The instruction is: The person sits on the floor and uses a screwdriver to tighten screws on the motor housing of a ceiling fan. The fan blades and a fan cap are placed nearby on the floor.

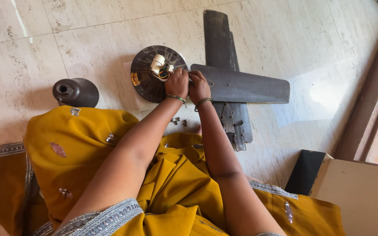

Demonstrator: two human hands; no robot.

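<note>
Both hands, left hand [176, 82] and right hand [198, 86], are closed where the fan blade [241, 84] meets the round motor [147, 74] on the floor; probably fastening it; two blades [218, 37] wait behind; loose screws [179, 121] lie near.

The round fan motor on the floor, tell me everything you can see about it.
The fan motor is a dark brown metal disc lying flat on the pale tiled floor, dusty, with a yellow sticker near its left edge. A white cylindrical part and coloured wires sit at its centre. The left hand rests on its right rim, where a dark blade meets it beside the right hand.
</note>
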